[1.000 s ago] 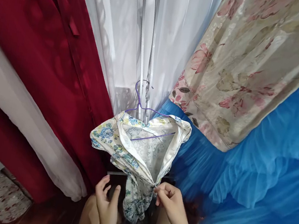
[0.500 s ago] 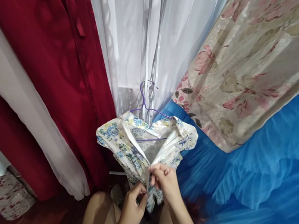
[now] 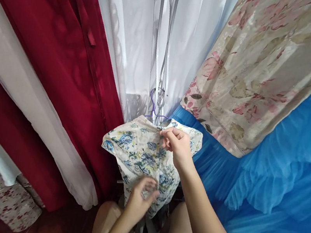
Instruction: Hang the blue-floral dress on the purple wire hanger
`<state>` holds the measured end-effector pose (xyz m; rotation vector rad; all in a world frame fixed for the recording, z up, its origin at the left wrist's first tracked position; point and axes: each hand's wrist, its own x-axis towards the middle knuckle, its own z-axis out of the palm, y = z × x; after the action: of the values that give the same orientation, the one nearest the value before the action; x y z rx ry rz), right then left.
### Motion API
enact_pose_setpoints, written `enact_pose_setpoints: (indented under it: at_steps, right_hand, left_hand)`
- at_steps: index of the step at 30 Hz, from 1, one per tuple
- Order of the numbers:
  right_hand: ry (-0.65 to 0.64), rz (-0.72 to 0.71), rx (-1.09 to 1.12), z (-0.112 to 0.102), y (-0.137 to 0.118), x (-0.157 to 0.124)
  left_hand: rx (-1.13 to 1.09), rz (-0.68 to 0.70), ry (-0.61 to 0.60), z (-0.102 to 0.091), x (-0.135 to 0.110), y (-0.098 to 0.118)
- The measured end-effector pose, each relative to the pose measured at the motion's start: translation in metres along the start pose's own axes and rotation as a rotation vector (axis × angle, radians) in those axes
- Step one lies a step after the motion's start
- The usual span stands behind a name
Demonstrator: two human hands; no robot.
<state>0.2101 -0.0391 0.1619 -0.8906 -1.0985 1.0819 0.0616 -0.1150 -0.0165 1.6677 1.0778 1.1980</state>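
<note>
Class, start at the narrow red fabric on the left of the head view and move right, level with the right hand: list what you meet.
Narrow red fabric → pale fabric strip → broad red fabric → blue-flowered garment → right hand in front of it → garment's other sleeve → blue ruffled fabric.

No text, label, brand, number or sign can be read. Beyond the right hand (image 3: pixel 177 145) and slightly to its right, a thin dark squiggle (image 3: pixel 191 110) stands among the printed leaves on the hem of the pink-flowered beige fabric (image 3: pixel 236 90); it is too small to tell whether it is lettering or part of the print. Far to the left of that hand and farther off, a small red tab (image 3: pixel 91 38) on the dark red cloth (image 3: pixel 69 28) bears nothing legible.
</note>
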Motion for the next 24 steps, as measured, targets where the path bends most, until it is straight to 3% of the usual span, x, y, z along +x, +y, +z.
enact_pose_setpoints:
  at_steps: [3,5,9,12,15,20,24]
  right_hand:
    - [0.010,-0.025,-0.025,-0.004,0.005,-0.013]
    - [0.003,-0.037,-0.026,-0.005,0.003,-0.019]
    - [-0.020,-0.082,0.037,-0.004,0.003,-0.017]
    - [-0.021,-0.077,0.127,0.001,0.015,-0.008]
    - [0.007,-0.039,0.178,0.008,0.030,-0.001]
    - [0.039,-0.041,0.187,0.018,0.030,-0.006]
    - [-0.003,-0.114,0.124,0.022,0.022,-0.006]
  left_hand:
    - [0.044,0.229,0.215,-0.032,0.051,0.056]
    - [0.131,0.409,0.278,-0.048,0.084,0.095]
    - [0.448,0.646,0.141,-0.059,0.125,0.146]
    - [0.651,0.649,0.059,-0.060,0.133,0.151]
    - [0.761,0.632,0.034,-0.063,0.134,0.140]
    - [0.689,0.622,-0.006,-0.073,0.133,0.124]
    - [0.589,0.658,0.078,-0.070,0.132,0.127]
